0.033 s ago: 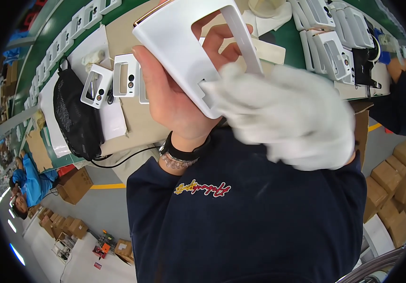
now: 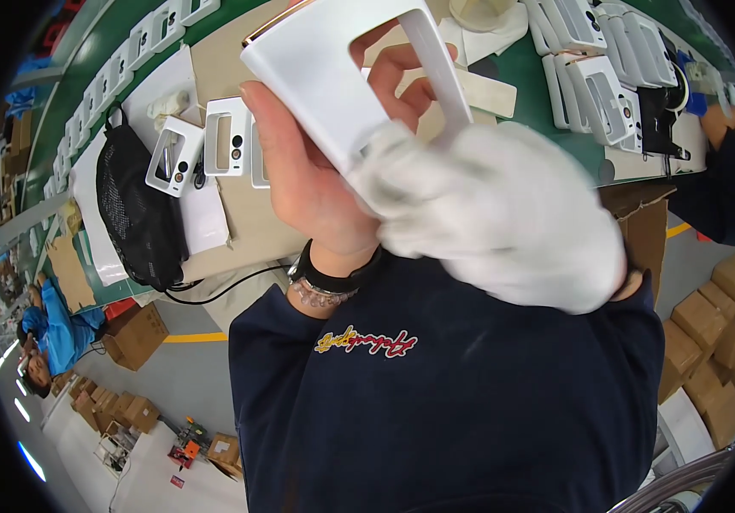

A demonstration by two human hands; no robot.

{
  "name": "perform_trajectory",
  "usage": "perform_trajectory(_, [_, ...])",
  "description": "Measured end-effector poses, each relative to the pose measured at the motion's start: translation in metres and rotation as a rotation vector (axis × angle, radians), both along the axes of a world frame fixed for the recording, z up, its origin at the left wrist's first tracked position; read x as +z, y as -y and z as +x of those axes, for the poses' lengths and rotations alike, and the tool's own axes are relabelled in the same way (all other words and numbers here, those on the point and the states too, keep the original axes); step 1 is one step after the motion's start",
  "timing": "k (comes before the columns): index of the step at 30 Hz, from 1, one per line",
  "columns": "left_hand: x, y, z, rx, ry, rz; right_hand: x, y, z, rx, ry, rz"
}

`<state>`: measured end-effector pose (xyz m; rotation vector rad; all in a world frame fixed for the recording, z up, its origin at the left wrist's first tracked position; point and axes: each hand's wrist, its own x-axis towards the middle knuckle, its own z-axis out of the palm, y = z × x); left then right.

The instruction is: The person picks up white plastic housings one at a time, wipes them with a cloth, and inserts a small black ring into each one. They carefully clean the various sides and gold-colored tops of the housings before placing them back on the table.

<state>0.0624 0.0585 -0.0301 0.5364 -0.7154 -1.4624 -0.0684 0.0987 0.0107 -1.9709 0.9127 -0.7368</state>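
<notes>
My left hand (image 2: 295,184) grips a white plastic housing (image 2: 325,73) with a large rectangular window and a copper-coloured edge at its top. The thumb lies along the near left side, and fingers show behind the window. White fabric (image 2: 504,218) covers my right hand, blurred by motion; I cannot tell whether it is a glove or a loose cloth. It meets the housing's lower end and hides the corner there. The right fingers cannot be made out.
Similar white housings (image 2: 229,137) lie left of my left hand, beside a black mesh pouch (image 2: 141,201). More housings stand in stacks (image 2: 594,98) at the right and in a row (image 2: 111,81) at the far left. Cardboard boxes (image 2: 718,333) are piled on the right-hand floor.
My fabric-covered right hand has shifted left and slightly down over the housing's lower end, covering the notch seen before. The left hand and housing have hardly moved.
</notes>
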Motion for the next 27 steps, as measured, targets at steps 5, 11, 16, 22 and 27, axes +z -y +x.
perform_trajectory(5, [-0.005, 0.001, 0.000, -0.098, -0.073, 0.088, -0.033, -0.011, 0.017, -0.264, -0.581, -0.532])
perform_trajectory(11, [-0.010, 0.000, 0.005, -0.303, -0.186, 0.252, 0.016, 0.008, -0.008, 0.150, -0.504, -0.264])
perform_trajectory(16, [0.007, -0.008, -0.005, -0.250, 0.067, 0.219, -0.017, 0.004, 0.002, -0.108, -0.497, -0.548])
perform_trajectory(22, [0.002, -0.010, -0.007, -0.462, -0.131, 0.380, -0.006, 0.001, -0.011, 0.058, -0.487, -0.679])
perform_trajectory(27, [-0.003, -0.007, -0.004, -0.639, -0.247, 0.354, 0.035, 0.005, -0.040, 0.266, -0.472, 0.155])
